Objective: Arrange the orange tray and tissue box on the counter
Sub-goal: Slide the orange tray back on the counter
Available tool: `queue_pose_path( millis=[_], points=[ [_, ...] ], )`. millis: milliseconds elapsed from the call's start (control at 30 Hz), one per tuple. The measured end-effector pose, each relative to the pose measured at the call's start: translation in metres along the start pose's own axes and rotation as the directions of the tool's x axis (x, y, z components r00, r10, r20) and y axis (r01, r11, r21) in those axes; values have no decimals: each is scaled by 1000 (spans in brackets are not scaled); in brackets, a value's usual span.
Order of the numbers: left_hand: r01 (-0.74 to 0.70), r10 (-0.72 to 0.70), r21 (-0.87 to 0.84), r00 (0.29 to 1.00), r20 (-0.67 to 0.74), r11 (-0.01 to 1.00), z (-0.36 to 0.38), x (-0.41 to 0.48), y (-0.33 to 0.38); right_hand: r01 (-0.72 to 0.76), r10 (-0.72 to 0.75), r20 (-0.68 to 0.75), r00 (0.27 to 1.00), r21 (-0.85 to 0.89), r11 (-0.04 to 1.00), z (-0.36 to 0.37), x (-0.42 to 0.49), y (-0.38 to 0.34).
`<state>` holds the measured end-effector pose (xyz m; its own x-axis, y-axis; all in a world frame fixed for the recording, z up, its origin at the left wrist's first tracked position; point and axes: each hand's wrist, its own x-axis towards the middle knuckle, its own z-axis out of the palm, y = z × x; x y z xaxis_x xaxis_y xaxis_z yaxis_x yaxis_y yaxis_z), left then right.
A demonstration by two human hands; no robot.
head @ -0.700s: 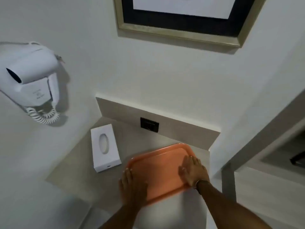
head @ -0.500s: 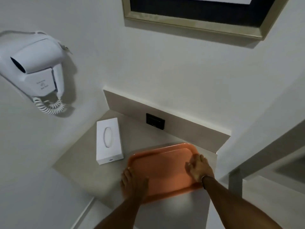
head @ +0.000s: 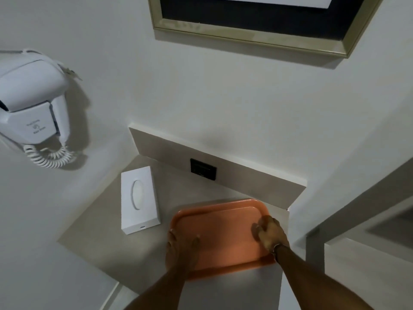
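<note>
The orange tray (head: 223, 231) lies flat on the beige counter (head: 107, 231), at its right end near the side wall. My left hand (head: 181, 249) rests palm down over the tray's front left corner, fingers on the left rim. My right hand (head: 269, 234) presses on the tray's right part with its fingers curled. The white tissue box (head: 139, 203), with an oval slot on top, lies left of the tray and apart from it, long side pointing to the back wall.
A dark wall socket (head: 203, 169) sits in the backsplash behind the tray. A white hair dryer (head: 33, 113) with a coiled cord hangs on the left wall. A framed picture (head: 257, 23) hangs above. A white wall corner (head: 297, 220) borders the counter's right end.
The tray has turned a little and now lies squarer to the back wall. My right hand's fingers have curled from flat. My left hand stays on the front left corner.
</note>
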<state>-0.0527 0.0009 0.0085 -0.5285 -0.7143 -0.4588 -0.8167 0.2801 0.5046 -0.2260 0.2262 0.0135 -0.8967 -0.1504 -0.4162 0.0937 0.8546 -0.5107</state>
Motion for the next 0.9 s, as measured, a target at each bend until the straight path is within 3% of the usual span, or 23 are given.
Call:
queue_pose_path(
  millis=[133, 267, 500, 767, 900],
  points=[
    [-54, 54, -3, 996, 72, 999, -10, 20, 8, -84, 87, -48, 995, 58, 995, 2, -19, 8],
    [-216, 199, 93, 966, 163, 972, -17, 39, 20, -193, 206, -118, 972, 113, 975, 11, -42, 18],
    [-345, 284, 212, 920, 271, 914, -19, 63, 39, -300, 328, -182, 927, 163, 940, 29, -74, 26],
    [-425, 334, 280, 887, 319, 861, -20, 76, 36, -306, 332, -185, 925, 158, 939, 34, -76, 24],
    [-505, 422, 364, 860, 286, 783, -17, 73, 25, -325, 322, -241, 915, 29, 945, 48, -83, 24]
  ],
)
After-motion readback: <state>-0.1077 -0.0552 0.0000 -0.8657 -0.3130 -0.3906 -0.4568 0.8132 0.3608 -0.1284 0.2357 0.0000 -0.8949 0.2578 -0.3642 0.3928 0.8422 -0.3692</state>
